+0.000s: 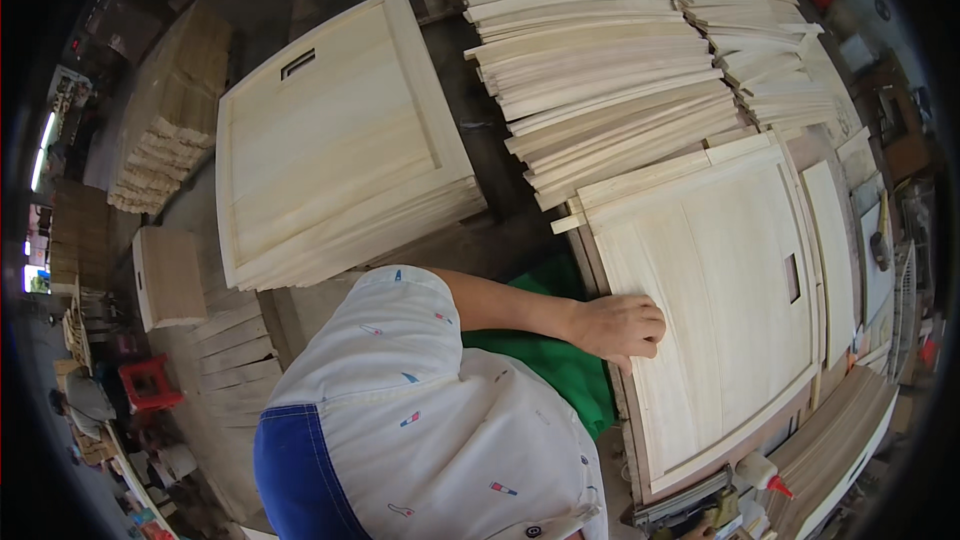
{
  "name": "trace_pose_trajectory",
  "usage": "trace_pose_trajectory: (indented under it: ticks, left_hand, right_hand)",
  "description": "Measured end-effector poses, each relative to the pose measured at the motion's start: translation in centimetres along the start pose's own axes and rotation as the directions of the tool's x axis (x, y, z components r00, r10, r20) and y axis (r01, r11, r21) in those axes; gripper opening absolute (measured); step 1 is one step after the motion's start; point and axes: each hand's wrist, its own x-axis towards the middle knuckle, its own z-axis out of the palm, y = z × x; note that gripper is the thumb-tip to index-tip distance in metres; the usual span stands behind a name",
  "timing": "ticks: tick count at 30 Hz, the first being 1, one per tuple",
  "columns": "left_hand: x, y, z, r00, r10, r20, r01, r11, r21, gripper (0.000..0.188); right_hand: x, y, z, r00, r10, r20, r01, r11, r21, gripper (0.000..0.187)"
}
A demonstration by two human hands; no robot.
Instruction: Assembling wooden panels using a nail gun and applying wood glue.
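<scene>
My left hand (620, 327) is at the near edge of a pale wooden panel (715, 290). Its fingers are curled over the edge and closed on it, with the thumb pointing down along the side. The panel lies flat on a workbench, framed by a raised border, with a small rectangular slot near its far side. Loose wooden strips (660, 180) lie along its upper edge. My right hand is outside the picture.
A stack of similar framed panels (335, 140) stands behind my left arm. Rows of thin wooden slats (600, 50) are piled beyond the bench. A white glue bottle with a red tip (760, 473) lies by the panel's lower corner. A red stool (150, 383) stands far left.
</scene>
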Motion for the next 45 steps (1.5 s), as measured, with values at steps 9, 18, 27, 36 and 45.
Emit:
trace_pose_trajectory:
  ticks: [9,18,27,36,45]
  left_hand:
    - [-0.6,-1.1,1.8,0.985,0.128,-0.114,-0.118,0.989,0.088,0.04]
    - [0.4,-0.5,2.8,0.99,0.105,-0.093,-0.09,0.984,0.151,0.039]
    - [3.5,1.5,-0.7,0.99,0.098,-0.102,-0.092,0.994,0.057,0.039]
    - [3.8,-7.2,-14.4,0.687,-0.726,-0.02,0.724,0.682,0.105,0.06]
    - [4.9,-8.0,-11.1,0.482,-0.843,0.237,0.876,0.464,-0.132,0.062]
  right_hand:
    - [-6.0,-9.2,3.5,0.967,-0.254,-0.007,0.246,0.944,-0.218,0.035]
    - [-3.1,-3.7,6.3,0.93,-0.334,0.153,0.356,0.922,-0.149,0.02]
    - [-5.7,-3.3,4.2,0.909,-0.416,0.015,0.415,0.909,0.023,0.028]
    - [-8.0,-13.9,3.0,0.947,0.258,0.193,-0.305,0.913,0.272,0.028]
    - [-7.9,-12.7,5.4,0.961,0.242,0.132,-0.275,0.87,0.408,0.039]
